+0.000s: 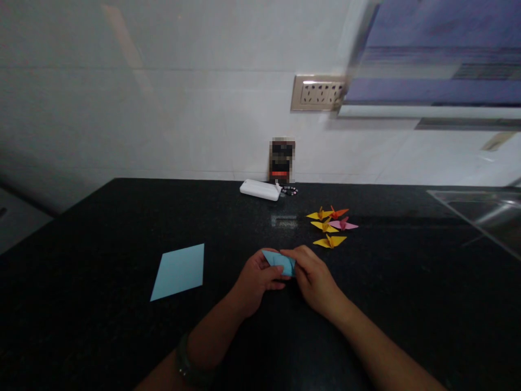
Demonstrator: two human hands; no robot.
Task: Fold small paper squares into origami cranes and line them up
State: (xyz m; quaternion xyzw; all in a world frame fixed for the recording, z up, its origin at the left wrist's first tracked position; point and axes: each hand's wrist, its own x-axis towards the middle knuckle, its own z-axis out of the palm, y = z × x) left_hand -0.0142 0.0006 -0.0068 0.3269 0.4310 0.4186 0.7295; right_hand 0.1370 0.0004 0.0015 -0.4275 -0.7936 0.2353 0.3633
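Note:
A small piece of folded blue paper (275, 259) is held between both hands, over the dark countertop. My left hand (257, 279) pinches it from the left, the thumb lying across its front. From the right, my right hand (314, 276) grips the other end, with its fingertips along the upper edge and right side. Parts of the folded paper are hidden behind the fingers. To the left of my hands, a flat sheet of light blue paper (181, 271) lies on the counter. Several folded paper cranes (330, 241), yellow, orange and pink, stand beyond my right hand.
A white power bank (260, 190) with a beaded strap (290, 190) lies near the wall. Behind it a small blurred-out box (281, 160) leans upright. A socket panel (317, 93) is on the wall, and a metal sink (488, 209) edges the right side of the countertop (101, 336).

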